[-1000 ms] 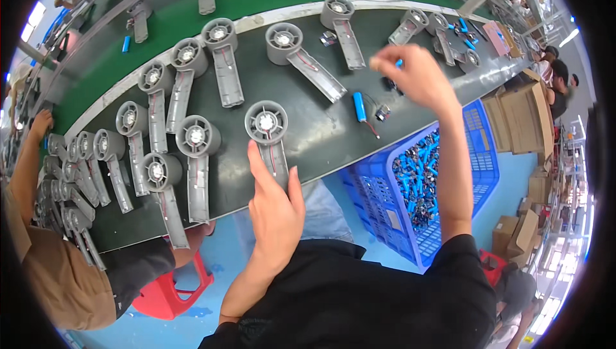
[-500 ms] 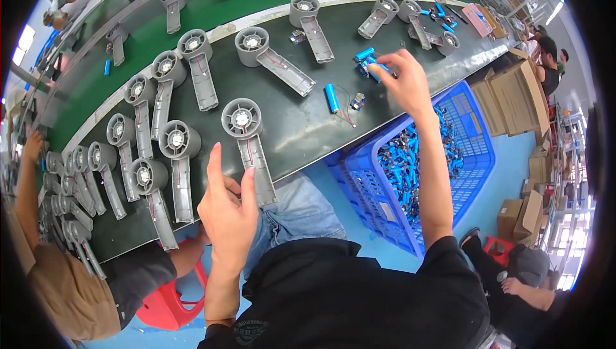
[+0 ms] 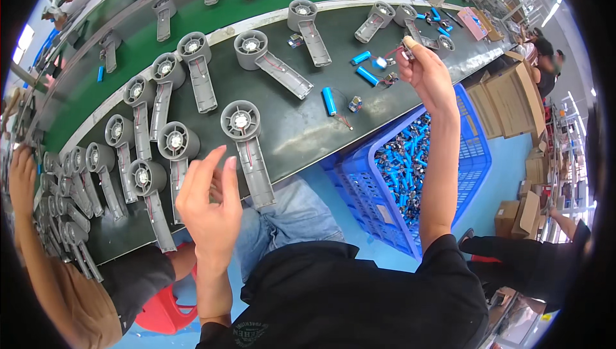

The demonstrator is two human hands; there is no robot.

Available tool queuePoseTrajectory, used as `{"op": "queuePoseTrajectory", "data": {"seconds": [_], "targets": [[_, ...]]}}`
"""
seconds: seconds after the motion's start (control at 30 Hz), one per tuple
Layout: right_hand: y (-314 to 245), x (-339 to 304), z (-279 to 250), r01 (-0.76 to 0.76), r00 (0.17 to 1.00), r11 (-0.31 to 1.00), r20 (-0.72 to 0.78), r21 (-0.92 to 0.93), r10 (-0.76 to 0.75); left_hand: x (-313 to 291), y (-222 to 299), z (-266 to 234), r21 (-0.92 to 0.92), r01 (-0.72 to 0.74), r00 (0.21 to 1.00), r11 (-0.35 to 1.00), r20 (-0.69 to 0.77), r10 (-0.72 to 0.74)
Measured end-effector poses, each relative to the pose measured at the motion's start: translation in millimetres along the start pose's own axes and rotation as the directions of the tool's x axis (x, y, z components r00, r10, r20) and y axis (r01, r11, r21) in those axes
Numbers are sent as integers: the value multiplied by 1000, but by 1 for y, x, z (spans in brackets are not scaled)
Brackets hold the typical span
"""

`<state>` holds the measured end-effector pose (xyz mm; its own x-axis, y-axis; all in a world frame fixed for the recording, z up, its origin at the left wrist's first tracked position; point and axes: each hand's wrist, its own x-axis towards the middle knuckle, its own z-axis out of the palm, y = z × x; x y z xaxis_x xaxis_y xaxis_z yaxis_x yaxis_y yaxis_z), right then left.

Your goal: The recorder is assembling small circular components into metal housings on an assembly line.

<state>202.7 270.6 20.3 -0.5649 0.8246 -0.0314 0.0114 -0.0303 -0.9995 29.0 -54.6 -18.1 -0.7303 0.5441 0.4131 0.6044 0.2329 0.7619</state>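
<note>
My right hand (image 3: 428,79) is raised above the right part of the bench, its thumb and fingers pinched on a small wired circuit board (image 3: 406,53). Red wire runs from it toward a blurred blue battery cell (image 3: 380,63). Close by lie another blue cell (image 3: 367,76) and a small circuit board (image 3: 390,79). Nearer me a blue cell (image 3: 329,101) rests beside its board (image 3: 355,103). My left hand (image 3: 210,211) hovers empty at the bench edge, thumb and fingers apart. Just to its right lies a grey fan housing with an open handle shell (image 3: 255,169).
More grey fan housings (image 3: 176,140) crowd the bench's left side. A blue crate (image 3: 372,176) full of wired cells stands below the right edge. Behind the bench runs a green belt (image 3: 224,9) carrying housings. A co-worker's arm (image 3: 32,221) is at far left; cardboard boxes (image 3: 513,102) stand right.
My right hand has moved up and right from the cell cluster, lifting the small board, and the cells there have spread apart. My left hand has shifted slightly left and down.
</note>
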Motion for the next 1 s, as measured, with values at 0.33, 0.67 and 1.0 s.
{"op": "queuePoseTrajectory", "data": {"seconds": [0.33,0.67,1.0], "targets": [[-21,-51,106,-88,890,978,427,-187,161,49,28,19,-143,-502,858,853,42,512],[44,-77,157,-143,859,989,491,-44,146,18,-17,-19,-760,183,983,623,160,-94],[79,-95,157,283,857,932,496,-226,-141,-6,-24,-6,35,-180,953,983,254,166]]}}
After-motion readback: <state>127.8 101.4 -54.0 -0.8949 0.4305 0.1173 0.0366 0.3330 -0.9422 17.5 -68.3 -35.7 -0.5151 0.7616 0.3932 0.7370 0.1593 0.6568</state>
